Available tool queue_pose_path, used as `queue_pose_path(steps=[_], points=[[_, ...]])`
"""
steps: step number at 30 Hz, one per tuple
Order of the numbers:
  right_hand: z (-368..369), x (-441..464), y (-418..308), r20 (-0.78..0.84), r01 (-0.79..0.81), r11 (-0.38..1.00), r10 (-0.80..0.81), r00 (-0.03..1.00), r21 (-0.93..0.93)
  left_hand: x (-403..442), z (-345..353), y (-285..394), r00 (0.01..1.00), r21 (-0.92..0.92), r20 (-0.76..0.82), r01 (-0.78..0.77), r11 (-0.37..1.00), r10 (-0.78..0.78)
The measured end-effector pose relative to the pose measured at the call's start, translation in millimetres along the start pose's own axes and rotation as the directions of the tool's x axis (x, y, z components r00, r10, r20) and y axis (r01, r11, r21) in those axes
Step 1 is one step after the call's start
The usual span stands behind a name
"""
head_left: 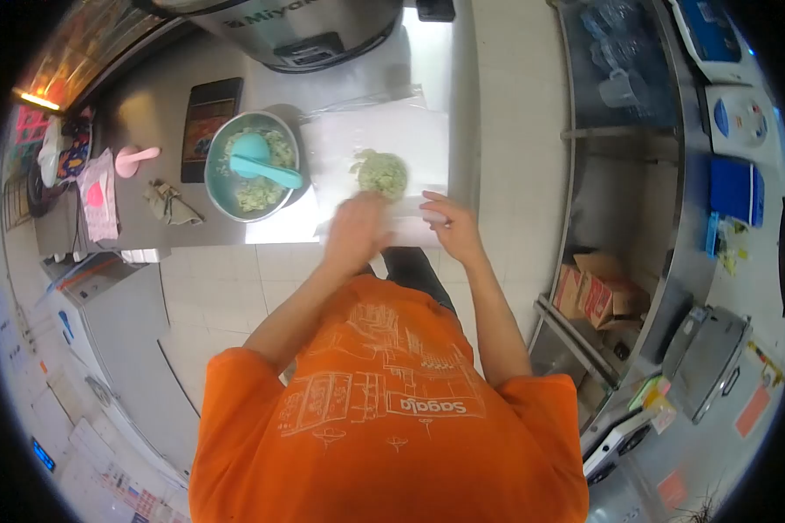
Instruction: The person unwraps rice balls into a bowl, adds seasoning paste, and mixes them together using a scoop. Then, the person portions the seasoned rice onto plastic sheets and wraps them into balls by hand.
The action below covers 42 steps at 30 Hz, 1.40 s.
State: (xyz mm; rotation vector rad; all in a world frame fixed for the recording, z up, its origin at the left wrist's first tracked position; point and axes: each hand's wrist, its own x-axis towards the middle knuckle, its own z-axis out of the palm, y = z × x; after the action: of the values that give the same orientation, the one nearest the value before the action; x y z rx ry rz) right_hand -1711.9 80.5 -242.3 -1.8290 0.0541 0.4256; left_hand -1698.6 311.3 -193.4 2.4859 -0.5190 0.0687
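On my feed both hands are at the near side of the white sheet (340, 144), which lies on the steel counter (161, 122) right of the bowl. I see the left hand (358, 228) blurred, palm down with its fingers reaching over the sheet's near part, just beside the green shredded mound (382, 176); I cannot tell how far its fingers are bent or whether they grip anything. The right hand (455, 227) I see better: it is at the sheet's near right corner, fingers bent and pointing left, with only a narrow space between thumb and forefinger. They are at the pale edge there, but I cannot tell if it is pinched. The mound sits on the sheet toward its near side, just beyond the hands. Left of the sheet I have the metal bowl (221, 185) with more green shreds inside and a turquoise scoop (250, 148) across it, its handle pointing right. Farther left are a dark flat box (209, 122), a crumpled cloth (173, 205), a pink scoop (133, 160) and a pink packet (98, 193). At the far side I see a large silver cooker (296, 30).
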Motion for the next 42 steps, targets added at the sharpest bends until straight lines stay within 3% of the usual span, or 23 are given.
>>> queue_pose_path(steps=[1,3,4,6,7,8,10,11,12,15,16,18,19,21,23,25,28,31,37,40,42], points=[[-2,5,6,-0.016,0.084,0.994,-0.085,0.996,-0.075,-5,-10,-13,0.991,0.083,-0.079,0.111,0.990,-0.104],[-2,8,19,-0.033,0.231,0.947,-0.244,0.969,-0.221,-45,-8,-80,0.985,0.022,0.119,0.123,0.992,-0.125],[-3,8,35,-0.044,0.243,0.953,-0.254,0.966,-0.181,-56,-7,-102,0.968,-0.013,0.218,0.128,0.992,-0.122],[-15,0,24,0.019,-0.094,0.988,0.097,0.995,-0.127,-57,-31,-95,0.961,-0.171,0.221,0.207,0.963,-0.167],[-18,-3,18,0.055,-0.263,0.958,0.270,0.961,-0.111,-57,-38,-91,0.956,-0.249,0.224,0.243,0.937,-0.189],[-15,-4,21,0.019,-0.261,0.965,0.260,0.965,0.035,-60,-29,-94,0.973,-0.375,0.067,0.231,0.898,-0.222],[-6,-2,33,-0.059,-0.225,0.917,0.258,0.964,0.328,-40,0,-89,0.834,-0.429,0.097,0.528,0.733,-0.543],[-3,-1,30,-0.109,-0.290,0.914,0.331,0.937,0.284,-28,17,-87,0.726,-0.451,0.127,0.649,0.612,-0.676],[-1,0,25,-0.163,-0.357,0.903,0.399,0.902,0.239,-19,32,-86,0.643,-0.464,0.031,0.688,0.559,-0.765],[-3,5,25,-0.195,-0.524,0.835,0.549,0.813,0.164,-4,27,-87,0.604,-0.133,0.057,0.794,0.594,-0.795],[-3,3,28,-0.183,-0.576,0.803,0.596,0.782,0.151,-3,20,-85,0.571,-0.122,0.080,0.819,0.560,-0.817],[0,6,15,-0.397,-0.426,0.869,0.308,0.865,-0.253,-11,7,-80,0.502,-0.100,0.118,0.864,0.493,-0.857],[2,10,6,-0.445,-0.347,0.820,0.129,0.886,-0.454,-18,8,-75,0.578,-0.114,0.026,0.812,0.572,-0.816],[7,44,-19,-0.419,-0.117,0.846,-0.134,0.898,-0.520,-31,14,-65,0.699,-0.111,-0.162,0.688,0.717,-0.696],[17,99,-38,-0.176,0.253,0.730,-0.455,0.873,-0.635,-20,15,-41,0.854,-0.045,-0.153,0.497,0.867,-0.497],[27,140,-45,0.084,0.349,0.616,-0.417,0.905,-0.706,3,16,-17,0.933,0.023,-0.073,0.355,0.935,-0.353],[27,169,-67,0.380,0.313,0.472,0.050,0.924,-0.824,18,26,-17,0.959,0.033,-0.023,0.285,0.958,-0.284],[23,170,-69,0.461,0.383,0.548,0.005,0.887,-0.743,24,20,-22,0.959,0.000,-0.020,0.283,0.959,-0.283],[24,101,-77,0.570,0.551,0.423,-0.096,0.816,-0.719,43,-3,-30,0.992,0.133,-0.078,0.110,0.985,-0.100],[41,54,-57,0.354,0.579,0.386,-0.513,0.782,-0.719,38,-3,-34,0.992,0.205,0.123,-0.063,0.977,0.038],[49,41,-56,0.296,0.561,0.389,-0.560,0.774,-0.731,31,-3,-39,0.964,0.203,0.258,-0.112,0.973,0.057]])
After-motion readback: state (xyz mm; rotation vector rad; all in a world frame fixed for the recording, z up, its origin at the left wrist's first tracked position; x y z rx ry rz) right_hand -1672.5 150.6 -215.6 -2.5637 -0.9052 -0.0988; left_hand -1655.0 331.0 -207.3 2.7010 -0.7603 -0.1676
